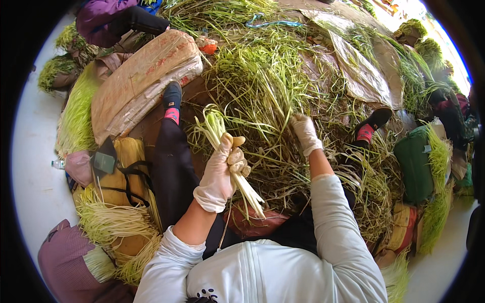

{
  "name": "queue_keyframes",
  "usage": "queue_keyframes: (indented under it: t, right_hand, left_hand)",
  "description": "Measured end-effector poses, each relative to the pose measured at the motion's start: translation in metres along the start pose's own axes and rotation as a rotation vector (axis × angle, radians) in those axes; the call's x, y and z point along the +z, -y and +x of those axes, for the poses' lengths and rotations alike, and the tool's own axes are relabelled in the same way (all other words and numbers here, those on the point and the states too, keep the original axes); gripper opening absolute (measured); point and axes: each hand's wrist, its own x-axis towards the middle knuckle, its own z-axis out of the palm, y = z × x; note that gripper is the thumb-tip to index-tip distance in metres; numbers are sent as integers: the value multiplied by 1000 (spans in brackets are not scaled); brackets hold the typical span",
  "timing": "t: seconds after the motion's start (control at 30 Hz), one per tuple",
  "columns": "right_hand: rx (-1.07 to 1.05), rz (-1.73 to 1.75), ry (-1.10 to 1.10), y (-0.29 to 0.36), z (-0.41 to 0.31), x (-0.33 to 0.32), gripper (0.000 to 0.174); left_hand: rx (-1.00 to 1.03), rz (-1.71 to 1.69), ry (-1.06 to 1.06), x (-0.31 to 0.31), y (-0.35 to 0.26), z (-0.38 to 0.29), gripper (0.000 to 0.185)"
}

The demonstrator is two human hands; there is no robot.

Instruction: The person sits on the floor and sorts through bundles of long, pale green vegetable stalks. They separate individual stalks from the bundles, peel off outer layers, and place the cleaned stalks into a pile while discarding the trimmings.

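My left hand, in a pale thin glove, is closed around a small bundle of green-and-white stalks; their white ends point down to the right and the curled green ends up to the left. Farther right, my gloved right hand reaches to the edge of a large heap of long green leafy stalks. Its fingertips are partly hidden among the stalks, so whether it grips any is unclear. Loose, drier leaves and stalks lie between my outstretched legs, beneath both hands.
A long wrapped bale stands beyond my left foot. Pale stalks lie over a yellow bundle at left. A green bundle is at right, a light sheet at upper right. Another person sits at upper left; someone else is at far right.
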Motion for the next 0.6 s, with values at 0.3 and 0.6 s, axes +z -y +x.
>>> queue_keyframes:
  t: [0.3,0.6]
  right_hand:
    - [74,-8,60,86,-106,-45,26]
    - [-263,165,-73,83,-171,-63,18]
  left_hand:
    - [27,65,11,10,4,3,34]
    - [68,117,-18,17,5,-10,30]
